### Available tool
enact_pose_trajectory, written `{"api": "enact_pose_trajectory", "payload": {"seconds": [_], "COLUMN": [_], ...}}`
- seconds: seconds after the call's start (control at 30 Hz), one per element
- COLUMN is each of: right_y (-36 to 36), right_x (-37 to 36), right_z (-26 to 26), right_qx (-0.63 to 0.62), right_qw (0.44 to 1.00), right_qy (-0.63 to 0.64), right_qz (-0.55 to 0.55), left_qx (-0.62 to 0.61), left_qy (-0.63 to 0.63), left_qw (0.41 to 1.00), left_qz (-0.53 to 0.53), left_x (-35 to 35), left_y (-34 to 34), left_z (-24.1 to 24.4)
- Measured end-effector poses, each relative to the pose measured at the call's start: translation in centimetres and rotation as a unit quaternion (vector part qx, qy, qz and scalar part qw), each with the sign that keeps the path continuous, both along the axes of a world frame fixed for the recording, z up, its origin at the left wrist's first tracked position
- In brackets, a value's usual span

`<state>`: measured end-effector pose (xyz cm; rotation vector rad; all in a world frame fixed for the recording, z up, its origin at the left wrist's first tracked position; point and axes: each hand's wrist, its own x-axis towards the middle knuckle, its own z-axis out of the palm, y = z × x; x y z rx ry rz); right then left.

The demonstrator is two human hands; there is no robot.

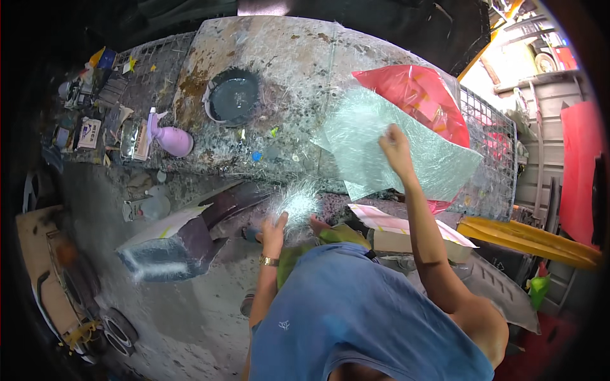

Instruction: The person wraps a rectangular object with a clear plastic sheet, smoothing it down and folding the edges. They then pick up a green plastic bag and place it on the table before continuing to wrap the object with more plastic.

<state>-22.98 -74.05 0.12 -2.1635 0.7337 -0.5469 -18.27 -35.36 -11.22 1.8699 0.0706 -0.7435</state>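
My left hand grips a small torn piece of fibreglass mat with frayed strands, held in front of the workbench edge. My right hand is over a larger pale green fibreglass mat sheet on the bench. Its fingers are curled and blurred, so whether they pinch the sheet cannot be told. Beneath the sheet, toward the far right, lies red plastic film. A round bucket with grey contents stands on the stained workbench to the left of the sheet.
A pink spray bottle lies on the bench's left part near several tins and tools. On the floor at left is a dark moulded part. A yellow panel and a grey panel lie at right. Wheels rest lower left.
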Motion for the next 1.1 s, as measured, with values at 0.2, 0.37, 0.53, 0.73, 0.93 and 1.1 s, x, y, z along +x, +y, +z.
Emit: {"api": "enact_pose_trajectory", "payload": {"seconds": [0.2,0.37,0.53,0.73,0.93,1.1], "right_y": [-3.6,-4.6,-1.3,1.1,5.7,6.8], "right_x": [-4.7,-5.1,-1.7,3.3,1.4,-0.4], "right_z": [7.3,9.3,5.0,-3.1,0.5,-2.9], "right_qx": [0.092,-0.013,0.006,0.043,0.215,0.287], "right_qw": [0.986,0.996,0.997,0.99,0.957,0.907], "right_qy": [-0.092,-0.022,0.054,0.088,0.1,0.195], "right_qz": [-0.108,-0.08,0.057,0.101,0.164,0.239], "left_qx": [-0.046,-0.039,-0.072,-0.068,-0.091,-0.205], "left_qy": [0.041,0.043,0.066,0.064,-0.026,-0.014], "left_qw": [0.998,0.998,0.994,0.996,0.983,0.97], "left_qz": [-0.003,0.018,0.056,-0.003,-0.155,-0.134], "left_x": [0.5,0.6,0.7,1.2,2.2,2.7], "left_y": [0.9,2.1,1.3,-0.4,-6.0,-9.0], "left_z": [-0.6,-2.7,-1.6,1.0,4.9,9.1]}}
